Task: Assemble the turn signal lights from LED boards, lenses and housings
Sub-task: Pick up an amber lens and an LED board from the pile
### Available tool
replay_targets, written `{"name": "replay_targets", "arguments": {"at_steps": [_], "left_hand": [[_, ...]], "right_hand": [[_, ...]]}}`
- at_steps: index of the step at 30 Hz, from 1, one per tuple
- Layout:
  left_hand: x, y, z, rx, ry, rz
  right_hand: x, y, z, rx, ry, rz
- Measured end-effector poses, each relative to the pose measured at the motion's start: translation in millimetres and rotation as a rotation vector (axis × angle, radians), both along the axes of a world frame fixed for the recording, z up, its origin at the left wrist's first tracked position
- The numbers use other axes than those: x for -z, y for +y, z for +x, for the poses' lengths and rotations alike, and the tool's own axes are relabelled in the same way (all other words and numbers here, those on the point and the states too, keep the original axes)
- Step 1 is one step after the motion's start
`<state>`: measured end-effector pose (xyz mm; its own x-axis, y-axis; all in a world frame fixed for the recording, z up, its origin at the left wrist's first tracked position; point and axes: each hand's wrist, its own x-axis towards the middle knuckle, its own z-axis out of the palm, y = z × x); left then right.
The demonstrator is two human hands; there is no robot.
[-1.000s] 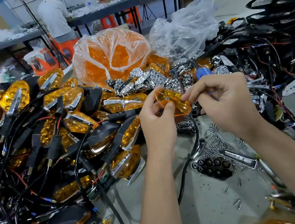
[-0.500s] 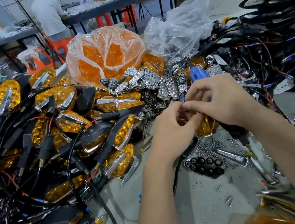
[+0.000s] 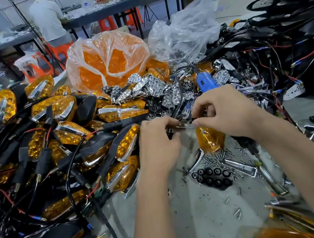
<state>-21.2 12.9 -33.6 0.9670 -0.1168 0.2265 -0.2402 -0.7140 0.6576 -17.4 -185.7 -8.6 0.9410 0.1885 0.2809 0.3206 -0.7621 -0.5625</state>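
Screws [image 3: 236, 212] lie scattered on the grey bench [image 3: 201, 222] nearest me, with a black LED holder [image 3: 211, 176] and a denser heap of screws just beyond.

Above these my two hands meet. My right hand [image 3: 226, 114] has thumb and forefinger pinched together on the top edge of an amber lens [image 3: 210, 140], which hangs below the hand over the screw heap. My left hand [image 3: 157, 143] is curled, its fingertips closed on a thin chrome strip [image 3: 182, 126] that bridges toward the right hand; exactly what it holds I cannot tell, as the fingers hide it.

I judge the lens light, rigid and glossy, so it will slip if gripped on the curved face; I would keep to the rim, where the edges give purchase, and press gently, since thin moulded plastic may crack or scuff. The chrome trim looks thin and springy, best held by its ends.

Left lie finished lights [image 3: 48, 127]; further off a blue screwdriver [image 3: 206, 82], silver reflectors [image 3: 152, 87] and a bag of lenses [image 3: 108, 62].
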Motion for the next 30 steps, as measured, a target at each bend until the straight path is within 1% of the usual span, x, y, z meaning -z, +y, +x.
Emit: {"name": "replay_targets", "arguments": {"at_steps": [4,8,12,15,18,19,22,24,27,30], "left_hand": [[-7.2,-8.4,-2.9,-0.027,-0.117,-0.059],[-18.5,-27.8,-6.3,-0.03,-0.166,-0.176],[-21.5,-61.0,-6.5,0.05,-0.223,-0.202],[-24.8,-83.5,-3.9,0.103,-0.265,-0.233],[-28.7,-105.3,3.3,0.142,-0.231,-0.236],[-30.0,-113.0,6.4,0.145,-0.213,-0.23],[-34.0,-132.5,15.9,0.103,-0.193,-0.221],[-35.2,-142.2,22.2,0.052,-0.169,-0.225],[-35.3,-151.7,30.9,0.009,-0.111,-0.226],[-36.4,-157.9,37.2,-0.027,-0.093,-0.201]], "right_hand": [[-7.6,-1.6,-0.7,0.009,0.01,0.039],[-29.3,-22.9,-9.1,0.02,-0.014,0.047],[-47.5,-76.8,-17.3,0.111,0.027,0.069],[-55.0,-121.5,-20.0,0.222,0.067,-0.003],[-52.9,-145.3,-16.4,0.351,0.061,-0.131],[-51.6,-146.7,-12.1,0.378,0.045,-0.144],[-51.0,-137.2,6.3,0.416,-0.019,-0.072],[-51.1,-133.4,23.9,0.437,-0.021,-0.088],[-49.3,-131.5,51.8,0.466,0.082,-0.19],[-37.8,-125.6,74.6,0.494,0.18,-0.237]]}}
